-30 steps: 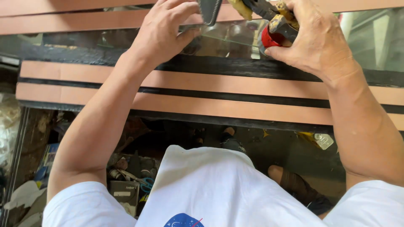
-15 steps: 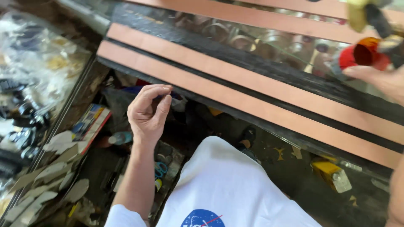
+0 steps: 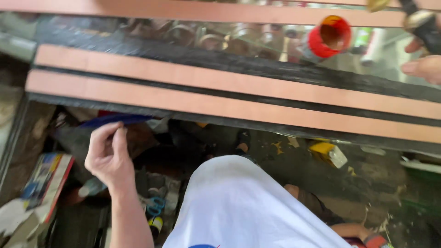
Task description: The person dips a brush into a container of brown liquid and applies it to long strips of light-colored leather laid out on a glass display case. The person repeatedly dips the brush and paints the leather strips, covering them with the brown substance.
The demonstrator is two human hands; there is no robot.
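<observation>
While the left hand (image 3: 109, 156) hangs in the lower left of the frame with its fingers curled loosely together, a thin dark blue strip (image 3: 115, 120) lies just above the fingertips, under the edge of the wooden frame (image 3: 229, 108); whether the fingers touch or pinch it cannot be told through the blur. At the far upper right, the right hand (image 3: 425, 64) shows only partly at the frame's edge, closed around a dark tool (image 3: 425, 27). Just left of it sits a red cylinder (image 3: 328, 37) with an open orange mouth. Pale wooden slats run across the frame between black strips. Below, a white shirt (image 3: 248, 206) fills the bottom centre, with blue scissors (image 3: 156, 204) beside it.
</observation>
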